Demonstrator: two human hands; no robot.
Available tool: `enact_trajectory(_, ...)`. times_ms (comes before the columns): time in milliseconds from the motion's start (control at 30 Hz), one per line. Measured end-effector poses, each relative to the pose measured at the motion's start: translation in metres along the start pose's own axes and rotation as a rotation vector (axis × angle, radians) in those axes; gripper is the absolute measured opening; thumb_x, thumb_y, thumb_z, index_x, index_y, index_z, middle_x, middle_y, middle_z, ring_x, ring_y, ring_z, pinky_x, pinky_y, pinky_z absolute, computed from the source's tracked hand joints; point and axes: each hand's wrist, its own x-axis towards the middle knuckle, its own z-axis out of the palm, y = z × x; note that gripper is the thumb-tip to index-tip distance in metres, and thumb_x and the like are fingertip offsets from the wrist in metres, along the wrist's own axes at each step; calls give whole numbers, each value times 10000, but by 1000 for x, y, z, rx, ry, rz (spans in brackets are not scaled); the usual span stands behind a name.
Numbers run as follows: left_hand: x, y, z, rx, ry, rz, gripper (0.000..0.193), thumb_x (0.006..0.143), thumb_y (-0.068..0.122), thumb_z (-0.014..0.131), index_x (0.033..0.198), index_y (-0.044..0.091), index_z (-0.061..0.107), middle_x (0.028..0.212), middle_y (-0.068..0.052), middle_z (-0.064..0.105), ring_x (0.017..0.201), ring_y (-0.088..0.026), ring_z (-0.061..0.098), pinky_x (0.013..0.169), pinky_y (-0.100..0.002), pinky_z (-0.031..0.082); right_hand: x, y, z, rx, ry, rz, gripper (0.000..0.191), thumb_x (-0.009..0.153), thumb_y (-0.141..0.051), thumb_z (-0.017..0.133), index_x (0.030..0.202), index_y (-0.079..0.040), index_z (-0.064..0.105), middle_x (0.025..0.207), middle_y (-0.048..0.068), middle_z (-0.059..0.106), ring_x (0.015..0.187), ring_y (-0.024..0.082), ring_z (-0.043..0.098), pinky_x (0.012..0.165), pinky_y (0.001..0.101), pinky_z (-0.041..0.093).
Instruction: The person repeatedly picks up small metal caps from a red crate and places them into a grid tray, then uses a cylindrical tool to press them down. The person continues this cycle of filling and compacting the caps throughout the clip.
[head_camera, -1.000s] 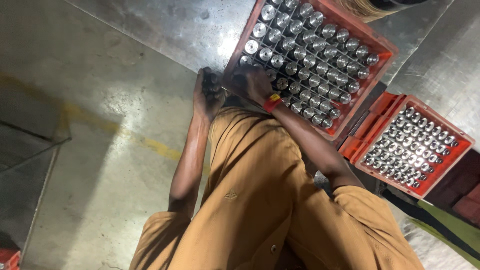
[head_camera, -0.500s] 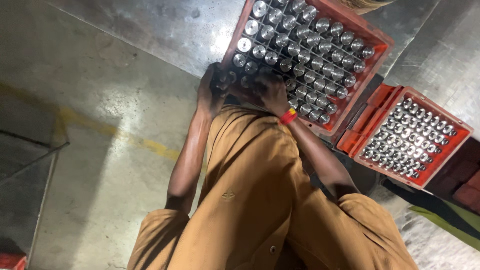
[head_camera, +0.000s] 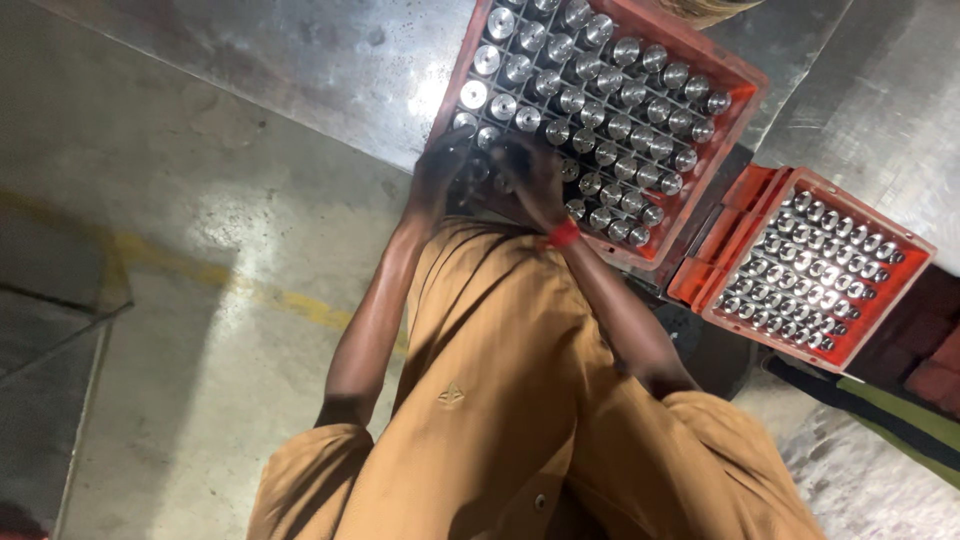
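Note:
A red plastic crate (head_camera: 742, 100) holds rows of several shiny metal cylinders (head_camera: 620, 95) standing upright in a grid. My left hand (head_camera: 440, 170) is at the crate's near left corner with its fingers curled over the edge cells. Close beside it, my right hand (head_camera: 530, 175), with a red band (head_camera: 563, 235) at the wrist, lies over the cylinders in the near rows with its fingers bent down among them. Both hands are dark and blurred, so what they grip is hidden. My brown shirt (head_camera: 500, 400) fills the lower middle of the view.
A second, smaller red crate (head_camera: 905, 290) of metal cylinders stands to the right. Both crates rest on a grey metal surface (head_camera: 330, 60). Concrete floor with a yellow line (head_camera: 290, 300) lies to the left. A green and black strip (head_camera: 880, 420) is at lower right.
Both hands have come closer together over the big crate's near left corner. The left hand has moved from outside the crate's edge onto it.

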Motion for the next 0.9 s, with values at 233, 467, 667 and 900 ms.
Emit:
enact_trajectory(233, 6, -22, 30, 164, 100, -214, 256, 998, 231, 577, 1112, 36, 698, 826, -40, 724, 581, -130, 613, 466, -291, 430, -33, 28, -9, 105, 152, -30, 233, 978, -151, 752, 1195, -64, 743, 1111, 76, 765, 970, 168, 705, 872, 325, 563)
enact_trajectory(467, -3, -7, 19, -398, 268, -255, 192, 1002, 247, 551, 1013, 92, 662, 792, -42, 677, 632, -151, 643, 514, -304, 479, -52, 70, -7, -480, 79, -204, 299, 798, -26, 761, 1082, -110, 728, 1037, 119, 743, 955, 325, 700, 825, 424, 563)
enact_trajectory(667, 1, -14, 17, -28, 166, -63, 156, 1062, 188, 613, 1091, 49, 677, 807, -46, 645, 640, -151, 567, 530, -305, 410, -40, 81, -2, -552, 63, -311, 500, 688, -138, 803, 1133, 54, 684, 883, 178, 685, 812, 365, 650, 739, 505, 498)
enact_trajectory(900, 17, -45, 39, 718, 95, 409, 401, 1042, 191, 624, 1377, -1, 514, 1263, -192, 622, 1189, -357, 592, 1004, -449, 464, -44, 40, -13, 124, 136, 7, 275, 987, -155, 761, 1207, -1, 696, 1102, 128, 737, 983, 169, 673, 874, 320, 543)
